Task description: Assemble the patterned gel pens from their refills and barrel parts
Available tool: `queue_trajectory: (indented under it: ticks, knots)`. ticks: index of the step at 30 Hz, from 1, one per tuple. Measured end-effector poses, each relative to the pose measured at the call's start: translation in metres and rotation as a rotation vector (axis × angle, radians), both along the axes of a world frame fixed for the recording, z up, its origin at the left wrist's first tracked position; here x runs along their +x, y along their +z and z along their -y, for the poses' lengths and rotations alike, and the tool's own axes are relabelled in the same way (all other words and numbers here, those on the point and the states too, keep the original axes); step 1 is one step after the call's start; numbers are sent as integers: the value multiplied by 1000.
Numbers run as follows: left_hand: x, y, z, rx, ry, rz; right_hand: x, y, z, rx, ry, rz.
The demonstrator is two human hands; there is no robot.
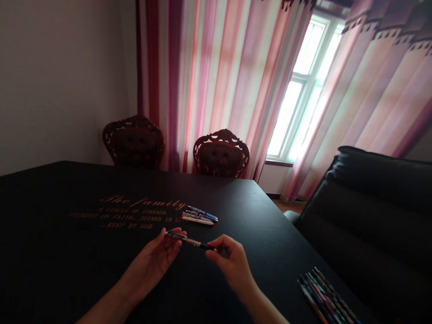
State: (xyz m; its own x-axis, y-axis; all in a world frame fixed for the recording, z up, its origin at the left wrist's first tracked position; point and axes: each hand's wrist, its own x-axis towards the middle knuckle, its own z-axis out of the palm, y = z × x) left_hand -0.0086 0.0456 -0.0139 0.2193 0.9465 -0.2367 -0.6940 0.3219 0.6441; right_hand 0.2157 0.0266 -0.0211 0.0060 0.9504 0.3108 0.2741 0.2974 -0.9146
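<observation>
A dark pen with a patterned barrel is held level above the table between both hands. My left hand has its palm turned up, with thumb and fingers closed around the clip end. The other end, with a black grip, is pinched between the thumb and forefinger of my right hand. Just beyond the hands lies a small group of pens, blue and patterned ones with a white pen nearest me. A larger row of several pens rests at the table's right edge.
The black table bears gold lettering on its left part. Two carved chairs stand behind the far edge. To the right is a black leather chair. Striped curtains hang by a window.
</observation>
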Motion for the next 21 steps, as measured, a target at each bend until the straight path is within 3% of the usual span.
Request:
queue_trajectory:
  ticks: [5, 9, 15, 18, 21]
  knots:
    - [2, -3, -1, 58, 23, -58, 0, 6, 4, 68, -14, 160]
    - [3, -2, -1, 88, -51, -68, -1, 20, 5, 163, -22, 378]
    - [-2, -14, -9, 177, -120, -322, 26, 48, 17, 129, -195, 555]
    - [-2, -18, -11, 177, -108, -398, 57, 41, 52, 103, -351, 587]
    - [-1, -21, -12, 191, -124, -415, 90, 14, 102, 90, -587, 642]
